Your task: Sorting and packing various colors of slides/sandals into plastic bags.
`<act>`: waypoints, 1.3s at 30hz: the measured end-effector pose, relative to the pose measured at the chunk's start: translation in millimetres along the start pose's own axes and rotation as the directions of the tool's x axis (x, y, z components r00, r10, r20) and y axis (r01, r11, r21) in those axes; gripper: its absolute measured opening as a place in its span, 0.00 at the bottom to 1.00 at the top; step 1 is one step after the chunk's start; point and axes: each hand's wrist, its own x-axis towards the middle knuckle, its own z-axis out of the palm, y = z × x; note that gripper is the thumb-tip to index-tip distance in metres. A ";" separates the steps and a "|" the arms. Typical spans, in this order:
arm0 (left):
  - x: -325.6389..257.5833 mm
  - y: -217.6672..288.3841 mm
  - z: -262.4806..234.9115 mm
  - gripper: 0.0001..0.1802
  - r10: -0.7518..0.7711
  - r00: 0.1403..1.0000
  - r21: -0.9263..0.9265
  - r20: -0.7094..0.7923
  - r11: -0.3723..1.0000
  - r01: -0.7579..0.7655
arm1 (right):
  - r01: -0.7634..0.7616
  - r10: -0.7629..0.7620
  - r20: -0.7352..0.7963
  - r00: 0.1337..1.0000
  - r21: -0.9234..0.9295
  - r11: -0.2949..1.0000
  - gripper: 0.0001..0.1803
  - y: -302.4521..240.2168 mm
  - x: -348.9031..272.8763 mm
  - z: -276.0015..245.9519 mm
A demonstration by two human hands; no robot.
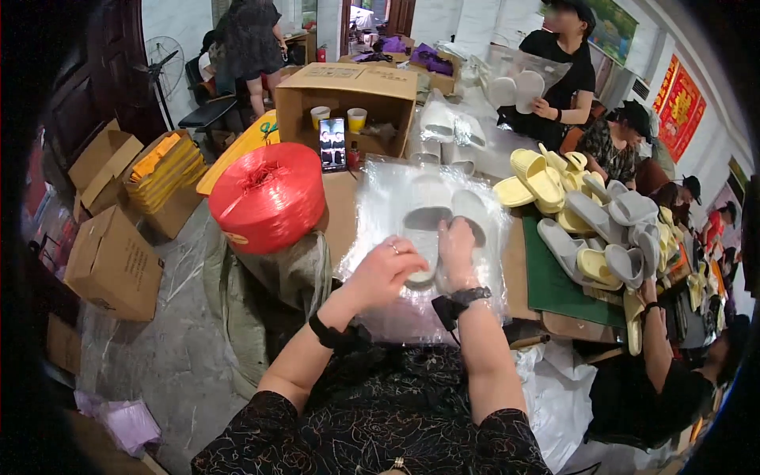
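Observation:
A pair of pale grey-white slide slippers (428, 217) lies on clear plastic bags (378, 207), toes pointing away from me. My right hand (457, 252) grips the right slipper (473, 207), its fingertips reaching the foot opening. At the heel end of the left slipper is my left hand (388, 271), fingers bent and drawn together. Whether they pinch the slipper's heel or plastic film is hard to make out. A ring shows on that hand, and dark bands circle both wrists.
A big red twine roll (269, 198) stands left of the bags. Behind are an open carton (348, 83), a phone (333, 144) and paper cups (357, 120). Yellow and grey slippers (590, 214) pile up right. Across the table, a person (558, 75) holds bagged white slippers.

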 end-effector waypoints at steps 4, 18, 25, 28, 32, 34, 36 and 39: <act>-10.9 -13.7 -12.9 0.09 -0.093 0.996 0.157 0.011 0.983 0.090 | -0.058 0.056 0.124 0.991 0.009 0.998 0.30 6.8 -22.3 -0.1; -80.5 -20.6 -22.0 0.23 -0.208 0.964 0.080 0.166 0.977 0.197 | 0.036 -0.043 -0.034 0.998 -0.190 0.981 0.21 29.5 -104.1 -186.6; -80.7 -16.7 -31.2 0.26 -0.176 0.968 0.148 0.177 0.977 0.151 | 0.433 -0.403 0.380 0.833 0.007 0.901 0.29 33.7 -104.9 -172.4; -80.9 -6.6 -34.0 0.26 -0.093 0.955 0.212 0.281 0.977 0.032 | 0.416 -0.402 0.506 0.763 0.092 0.905 0.19 45.3 -99.6 -170.8; -95.6 -24.9 -18.8 0.12 -0.049 0.995 0.178 0.087 0.983 0.033 | 0.216 -0.293 0.255 0.921 0.288 0.933 0.06 73.4 -104.6 -153.6; -91.0 -20.8 -15.5 0.08 -0.137 0.990 0.132 -0.028 0.981 0.140 | -0.041 -0.058 0.286 0.957 0.329 0.943 0.07 77.4 -107.2 -150.8; -84.3 -16.4 -9.8 0.04 -0.227 0.964 0.075 -0.139 0.968 0.239 | -0.292 0.175 0.324 0.930 0.360 0.886 0.10 78.1 -106.9 -147.7; -70.2 -15.9 2.2 0.06 -0.441 0.866 0.006 -0.237 0.890 0.455 | -0.323 0.225 0.260 0.939 0.442 0.837 0.14 71.1 -96.7 -140.5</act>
